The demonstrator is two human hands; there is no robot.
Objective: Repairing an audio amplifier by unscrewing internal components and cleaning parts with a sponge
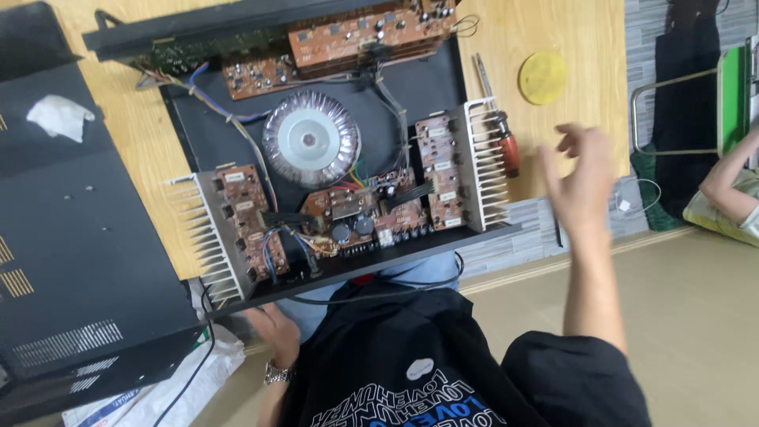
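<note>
A round yellow disc [542, 77] lies on the wooden table right of the opened black amplifier chassis [316, 150], beyond a red-handled screwdriver [501, 134] just beside its right heat sink. The right hand [581, 178] hangs raised and blurred right of the chassis, fingers spread, holding nothing. The left hand [277, 336] sits under the chassis's near edge, its grip seemingly loose but hard to tell.

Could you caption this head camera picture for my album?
Opened amplifier on a wooden table; right hand raised beside a screwdriver.

Your right hand [581, 170] is smeared by motion, so its fingers can't be told apart. Your left hand [273, 336] is half hidden under the amplifier [316, 150] edge. Another person's arm [727, 190] is cut off at the right border.
</note>
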